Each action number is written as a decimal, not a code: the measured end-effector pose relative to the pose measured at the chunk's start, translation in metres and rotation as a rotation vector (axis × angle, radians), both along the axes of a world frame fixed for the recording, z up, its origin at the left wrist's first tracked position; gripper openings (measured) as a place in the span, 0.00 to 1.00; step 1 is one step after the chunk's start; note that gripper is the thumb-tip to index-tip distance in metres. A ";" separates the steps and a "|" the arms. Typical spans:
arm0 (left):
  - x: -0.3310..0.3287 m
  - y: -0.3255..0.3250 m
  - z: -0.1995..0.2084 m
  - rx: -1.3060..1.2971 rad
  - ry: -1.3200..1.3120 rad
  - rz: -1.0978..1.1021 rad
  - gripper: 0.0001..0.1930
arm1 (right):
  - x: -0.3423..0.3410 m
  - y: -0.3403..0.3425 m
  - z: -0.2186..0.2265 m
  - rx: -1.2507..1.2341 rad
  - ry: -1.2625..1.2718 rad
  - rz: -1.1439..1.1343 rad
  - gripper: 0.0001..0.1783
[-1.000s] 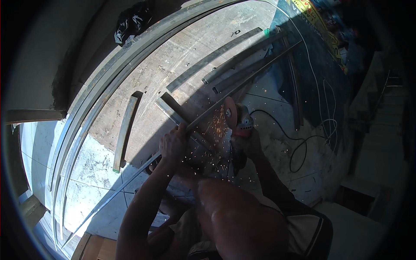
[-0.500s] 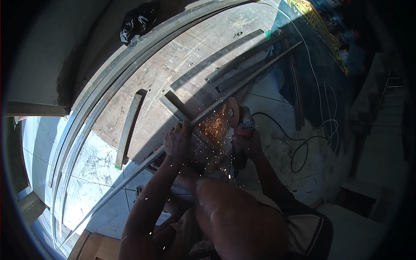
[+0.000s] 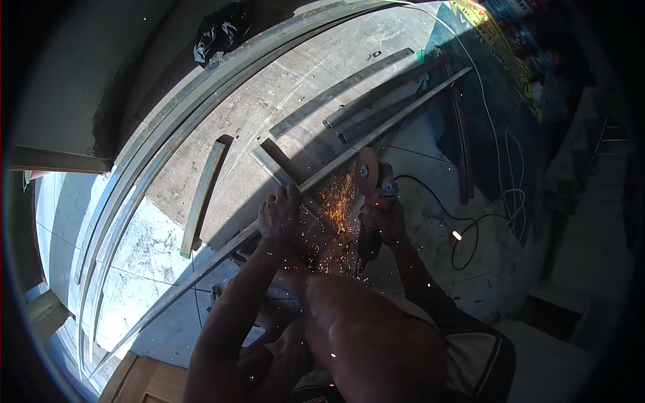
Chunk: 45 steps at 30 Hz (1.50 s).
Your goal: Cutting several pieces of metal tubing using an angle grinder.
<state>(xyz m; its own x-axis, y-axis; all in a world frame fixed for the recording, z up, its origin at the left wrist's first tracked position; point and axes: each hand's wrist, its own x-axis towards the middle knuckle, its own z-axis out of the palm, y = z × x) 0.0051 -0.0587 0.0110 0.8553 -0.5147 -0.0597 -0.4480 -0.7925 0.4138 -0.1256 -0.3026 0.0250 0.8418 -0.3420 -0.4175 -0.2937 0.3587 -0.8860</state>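
Note:
A long metal bar [image 3: 403, 119] runs aslant from the lower left to the upper right. My left hand [image 3: 279, 210] is closed over it near its middle, fingers wrapped on the far side. In my right hand [image 3: 384, 220] is a red and dark angle grinder [image 3: 371, 235], fingers round its body. The grinder's thin reddish disc [image 3: 367, 172] meets the bar right of my left hand, and orange sparks [image 3: 340, 208] spray from there toward my knees. Under the bar, by my left hand, lies a short metal piece [image 3: 272, 165].
Shorter metal bars [image 3: 341, 93] lie on a worn board [image 3: 248, 107] beyond the long one. Several long bars [image 3: 144, 171] curve along the left. A black cord [image 3: 430, 190] trails right of the grinder; a white cable [image 3: 480, 87] loops farther off. A black plastic bag [image 3: 220, 33] sits at the back.
The spark spray has grown denser and reaches lower toward my knees. The disc stays at the bar, and both hands keep nearly the same places with a slight shift in view.

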 end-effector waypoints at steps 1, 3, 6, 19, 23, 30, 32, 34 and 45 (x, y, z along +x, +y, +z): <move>0.000 -0.001 0.000 0.019 0.008 0.006 0.08 | 0.000 0.000 -0.001 -0.038 0.024 -0.001 0.15; -0.001 -0.001 0.001 0.040 0.017 0.016 0.08 | 0.001 0.001 -0.002 -0.073 0.049 0.001 0.14; 0.000 -0.001 0.003 0.038 0.017 0.013 0.08 | 0.003 0.005 -0.001 -0.003 0.013 -0.005 0.13; 0.001 0.000 0.002 -0.013 0.047 0.033 0.10 | 0.007 0.011 0.001 -0.219 0.052 -0.014 0.12; 0.000 0.000 -0.002 -0.025 0.019 0.036 0.11 | 0.009 0.011 -0.003 -0.115 -0.014 -0.018 0.10; 0.000 0.002 -0.005 0.009 0.022 0.016 0.11 | 0.017 0.005 -0.012 -0.268 -0.023 -0.091 0.13; 0.000 0.002 -0.004 0.028 -0.007 0.015 0.11 | 0.013 0.005 -0.013 -0.068 0.019 -0.024 0.15; 0.001 0.002 -0.004 0.002 0.003 0.018 0.11 | 0.007 0.009 -0.014 -0.098 0.060 -0.023 0.15; 0.007 0.003 0.008 -0.023 0.102 0.008 0.12 | 0.018 0.004 -0.012 -0.138 0.114 -0.034 0.16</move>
<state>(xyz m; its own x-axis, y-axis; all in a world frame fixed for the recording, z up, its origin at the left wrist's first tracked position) 0.0117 -0.0561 0.0193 0.8495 -0.5100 -0.1351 -0.3962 -0.7857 0.4751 -0.1076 -0.2989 0.0125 0.7790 -0.4299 -0.4565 -0.3848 0.2472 -0.8893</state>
